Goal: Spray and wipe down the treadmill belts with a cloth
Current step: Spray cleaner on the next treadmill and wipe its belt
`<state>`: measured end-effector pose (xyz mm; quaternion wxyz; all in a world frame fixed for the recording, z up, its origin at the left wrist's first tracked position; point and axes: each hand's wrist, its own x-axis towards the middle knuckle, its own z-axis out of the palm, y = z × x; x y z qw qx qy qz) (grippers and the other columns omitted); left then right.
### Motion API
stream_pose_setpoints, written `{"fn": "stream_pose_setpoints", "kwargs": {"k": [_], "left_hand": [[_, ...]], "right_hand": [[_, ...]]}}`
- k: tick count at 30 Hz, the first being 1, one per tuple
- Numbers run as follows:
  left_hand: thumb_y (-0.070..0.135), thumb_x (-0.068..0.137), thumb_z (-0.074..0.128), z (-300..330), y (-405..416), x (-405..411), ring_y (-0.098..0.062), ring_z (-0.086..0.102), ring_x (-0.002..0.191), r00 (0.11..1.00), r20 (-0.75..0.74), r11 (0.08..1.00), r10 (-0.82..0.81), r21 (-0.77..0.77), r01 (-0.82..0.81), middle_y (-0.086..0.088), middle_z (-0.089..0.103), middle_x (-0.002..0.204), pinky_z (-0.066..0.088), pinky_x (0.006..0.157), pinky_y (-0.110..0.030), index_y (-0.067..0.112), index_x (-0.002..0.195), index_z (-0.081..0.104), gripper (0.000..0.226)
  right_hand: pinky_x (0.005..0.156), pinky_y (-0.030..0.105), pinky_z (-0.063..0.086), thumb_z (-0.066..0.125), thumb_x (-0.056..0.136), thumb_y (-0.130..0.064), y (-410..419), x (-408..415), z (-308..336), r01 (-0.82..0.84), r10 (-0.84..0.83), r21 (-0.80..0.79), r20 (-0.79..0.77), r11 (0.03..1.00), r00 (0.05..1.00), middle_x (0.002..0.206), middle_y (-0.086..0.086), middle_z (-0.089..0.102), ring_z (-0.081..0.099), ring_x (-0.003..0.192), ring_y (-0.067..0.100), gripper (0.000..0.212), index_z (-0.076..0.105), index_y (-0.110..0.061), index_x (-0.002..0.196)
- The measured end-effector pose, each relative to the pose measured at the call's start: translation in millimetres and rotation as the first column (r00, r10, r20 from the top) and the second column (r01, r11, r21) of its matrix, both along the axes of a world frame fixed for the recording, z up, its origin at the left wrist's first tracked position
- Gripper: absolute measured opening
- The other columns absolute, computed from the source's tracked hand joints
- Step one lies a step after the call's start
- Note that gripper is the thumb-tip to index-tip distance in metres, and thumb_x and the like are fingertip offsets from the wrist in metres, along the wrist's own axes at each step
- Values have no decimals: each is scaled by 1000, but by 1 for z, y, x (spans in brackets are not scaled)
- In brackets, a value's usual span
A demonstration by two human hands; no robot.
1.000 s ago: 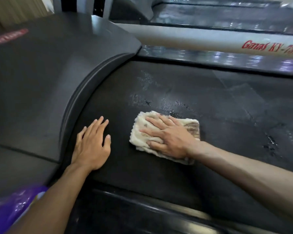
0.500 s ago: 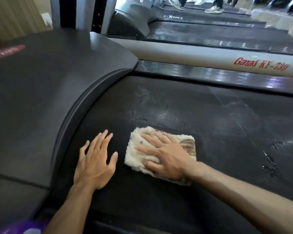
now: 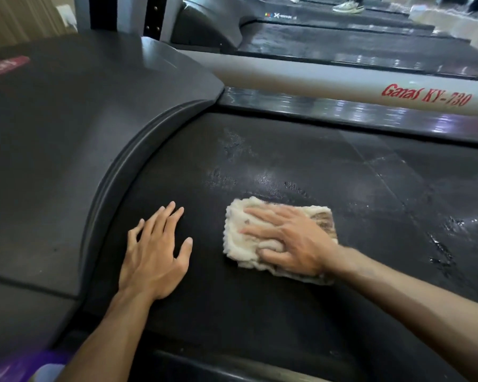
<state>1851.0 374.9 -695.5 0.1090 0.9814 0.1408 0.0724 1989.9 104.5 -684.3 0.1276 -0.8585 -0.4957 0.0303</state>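
My right hand (image 3: 286, 241) lies flat on the cloth (image 3: 276, 238), fingers spread, thumb tucked into a fold, pressing it onto the belt (image 3: 260, 312). The cloth's long axis runs across my view. Wet streaks (image 3: 442, 244) lie to its right, so I'd wipe that way. My left hand (image 3: 155, 255) rests flat, fingers apart, beside it — bracing.

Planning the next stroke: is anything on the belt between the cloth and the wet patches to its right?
Nothing visible. The belt is bare between the cloth under the right hand and the wet patches.
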Motion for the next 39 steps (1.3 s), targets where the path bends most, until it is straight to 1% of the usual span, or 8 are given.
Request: {"fn": "stream_pose_setpoints", "kwargs": {"k": [5, 11, 14, 17, 24, 31, 36, 39], "left_hand": [[57, 88, 20, -1, -1, 1, -6, 11, 154, 1000, 7, 1000, 10, 18, -10, 12, 16, 167, 10, 125, -40, 29, 158, 26, 75], [55, 90, 25, -1, -1, 0, -7, 10, 154, 1000, -9, 1000, 8, 15, -8, 12, 16, 167, 10, 124, -40, 29, 157, 26, 73], [55, 90, 25, -1, -1, 0, -8, 11, 154, 1000, -2, 1000, 16, 16, -16, 11, 17, 167, 10, 124, -41, 28, 157, 27, 73], [56, 89, 23, 0, -2, 0, -8, 12, 154, 1000, 6, 1000, 10, 17, -10, 11, 19, 167, 11, 124, -41, 28, 156, 29, 73], [54, 90, 26, 0, -2, 0, -8, 12, 154, 1000, 1, 1000, 16, 21, -16, 10, 18, 167, 11, 124, -40, 29, 157, 28, 71], [55, 90, 28, 0, -3, 1, -9, 15, 154, 999, 11, 998, 33, 46, -33, 10, 21, 167, 14, 124, -41, 29, 156, 30, 71], [51, 96, 37, -2, -2, 1, -10, 16, 154, 999, 25, 998, 34, 47, -35, 9, 21, 167, 16, 123, -41, 28, 156, 32, 65], [50, 98, 40, -2, -4, 0, -10, 15, 154, 999, 19, 998, 37, 55, -38, 9, 19, 167, 15, 125, -42, 28, 157, 29, 64]], "right_hand": [[126, 46, 11, 20, 85, -74, 40, 28, 9, 287, -290, -96, -19, 953, 957, 170, -14, 19, 14, 157, 17, 71, 37, -55, 151], [127, 40, 12, 31, 97, -71, 11, -3, 0, 52, -52, -50, 2, 997, 999, 168, -14, 26, 19, 156, 14, 60, 43, -49, 151], [124, 46, 19, 26, 92, -73, 7, 27, 3, 211, -212, -50, -9, 976, 977, 167, -11, 29, 23, 156, 18, 67, 46, -46, 150], [125, 48, 12, 16, 88, -75, 49, 52, 11, 323, -328, -148, -13, 935, 944, 170, -11, 19, 12, 158, 20, 72, 35, -52, 153], [127, 39, 6, 29, 95, -71, 25, 10, 4, 61, -63, -79, -16, 995, 998, 170, -12, 21, 13, 157, 14, 65, 38, -47, 154], [127, 48, 7, 9, 77, -82, 70, 65, 7, 418, -421, -138, 9, 898, 907, 171, -11, 15, 9, 159, 17, 87, 32, -51, 155], [125, 36, 4, 22, 90, -75, 47, 17, 8, 167, -168, -47, -5, 985, 986, 169, -12, 24, 14, 156, 14, 69, 43, -49, 150], [127, 44, 13, 26, 91, -76, 15, 34, 4, 215, -216, -47, -7, 975, 976, 167, -14, 27, 17, 156, 12, 64, 44, -53, 148]]}}
